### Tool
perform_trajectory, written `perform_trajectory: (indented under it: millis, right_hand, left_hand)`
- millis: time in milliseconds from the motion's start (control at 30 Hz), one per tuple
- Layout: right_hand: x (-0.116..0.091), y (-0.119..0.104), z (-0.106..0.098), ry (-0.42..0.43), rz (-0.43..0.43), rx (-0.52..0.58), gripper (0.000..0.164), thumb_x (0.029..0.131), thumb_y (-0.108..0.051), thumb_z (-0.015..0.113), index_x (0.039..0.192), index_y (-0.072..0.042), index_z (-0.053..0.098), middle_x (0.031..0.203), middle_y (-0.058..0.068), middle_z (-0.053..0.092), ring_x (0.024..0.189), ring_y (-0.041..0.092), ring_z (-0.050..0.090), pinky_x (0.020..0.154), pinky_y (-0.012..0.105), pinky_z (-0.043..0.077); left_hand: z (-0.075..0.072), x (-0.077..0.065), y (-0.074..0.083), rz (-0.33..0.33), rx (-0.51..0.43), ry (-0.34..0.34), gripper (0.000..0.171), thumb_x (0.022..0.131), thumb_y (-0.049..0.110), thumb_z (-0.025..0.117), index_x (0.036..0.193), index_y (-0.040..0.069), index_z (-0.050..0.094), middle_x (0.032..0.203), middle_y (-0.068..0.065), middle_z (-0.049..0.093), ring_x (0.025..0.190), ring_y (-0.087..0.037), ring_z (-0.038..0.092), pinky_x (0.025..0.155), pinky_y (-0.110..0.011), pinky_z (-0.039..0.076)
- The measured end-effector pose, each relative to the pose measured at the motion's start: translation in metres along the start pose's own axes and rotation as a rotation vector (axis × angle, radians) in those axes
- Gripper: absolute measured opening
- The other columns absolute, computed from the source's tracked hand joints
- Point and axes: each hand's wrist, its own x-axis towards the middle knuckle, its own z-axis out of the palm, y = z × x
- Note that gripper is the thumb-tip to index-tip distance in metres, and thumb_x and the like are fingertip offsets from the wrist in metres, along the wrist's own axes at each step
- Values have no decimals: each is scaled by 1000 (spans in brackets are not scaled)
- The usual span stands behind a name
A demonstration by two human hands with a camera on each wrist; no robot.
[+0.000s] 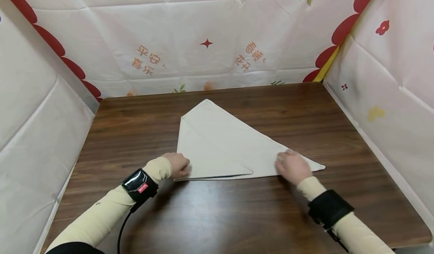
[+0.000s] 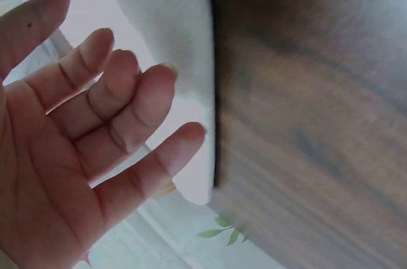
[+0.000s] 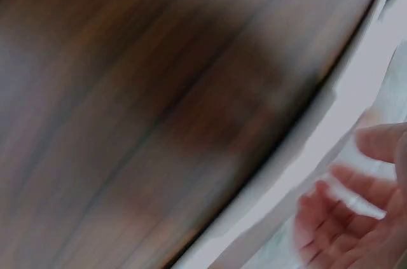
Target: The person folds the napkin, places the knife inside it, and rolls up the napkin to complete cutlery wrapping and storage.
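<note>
White printed sheeting (image 1: 190,26) walled in the back and both sides. Brown wood-grain table (image 1: 210,216) sat inside it. White cloth (image 1: 220,144) lay folded flat mid-table: peak at the far side, long point to the right, near edge roughly straight, upper flap's corner ending partway along that edge. Pale yellow sleeves (image 1: 96,216) covered my forearms. My right hand (image 1: 294,167) was over the cloth's right part, near the long point; fingers loosely bent, thumb apart, blurred, no pinch. My left hand (image 1: 177,164) was at the near left corner, fingers half bent, thumb clear of them, nothing gripped. Couldn't tell if either touched fabric. Black wrist straps (image 1: 330,208) on both arms; small red label (image 1: 142,187) on the left one.
</note>
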Motion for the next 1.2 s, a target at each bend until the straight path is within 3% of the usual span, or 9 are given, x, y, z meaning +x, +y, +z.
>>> perform_trajectory:
  millis: [100,200,300,467,600,733,933,1033,1200]
  right_hand:
    - [-11,34,-17,-51,199,-25,29,81,-12,51,98,10,59,93,29,52,86,47,49,61,55,44]
    - [-19,57,-29,-172,343,-27,38,82,-13,46,107,15,52,103,36,45,92,53,42,62,60,42]
    - [-21,70,-34,-286,368,-18,35,81,-9,46,103,17,52,97,35,50,87,51,48,64,57,43]
    - [-15,72,-37,-354,345,-15,17,74,-6,49,71,9,55,72,24,55,68,39,53,65,50,42]
    - [-5,55,-43,-266,316,66,19,75,-6,52,80,11,58,65,15,54,58,29,50,57,44,42]
    - [10,16,-42,-119,191,128,15,75,-5,60,84,6,58,61,9,53,51,22,48,48,38,39]
    - [28,-47,-26,-14,31,155,19,71,-8,70,70,-6,51,55,-1,46,48,16,46,45,34,39]
    - [28,-60,-20,24,20,202,23,70,-5,72,69,-7,49,55,-4,44,49,11,44,46,31,39]
    - [23,-60,-16,65,33,303,22,66,0,71,69,-7,50,57,-4,47,51,9,44,49,29,38]
  left_hand:
    - [-7,5,4,25,5,43,29,79,26,66,63,14,45,58,5,45,53,-13,49,48,-31,42]
    - [-19,15,16,55,9,58,23,80,23,65,69,13,48,65,3,47,59,-15,51,51,-32,43]
    - [-35,32,37,115,14,76,17,82,24,64,79,10,55,74,-1,53,65,-18,55,55,-34,45]
    - [-50,58,67,204,36,97,19,84,27,62,91,9,59,83,-3,57,69,-17,57,58,-34,47]
    - [-45,73,75,186,46,87,19,85,26,62,94,10,59,83,-2,58,70,-16,57,59,-32,47]
    - [-38,89,85,167,21,115,20,85,24,61,96,9,54,82,-2,58,71,-16,58,59,-33,48]
    - [-34,109,110,264,-86,306,37,86,20,60,113,5,41,79,-7,61,72,-20,61,61,-33,50]
    - [-35,114,120,319,-106,376,39,84,15,62,114,4,40,80,-8,62,74,-21,62,64,-32,49]
    - [-38,116,123,359,-82,419,33,80,8,66,107,5,46,83,-7,62,76,-20,62,66,-32,49]
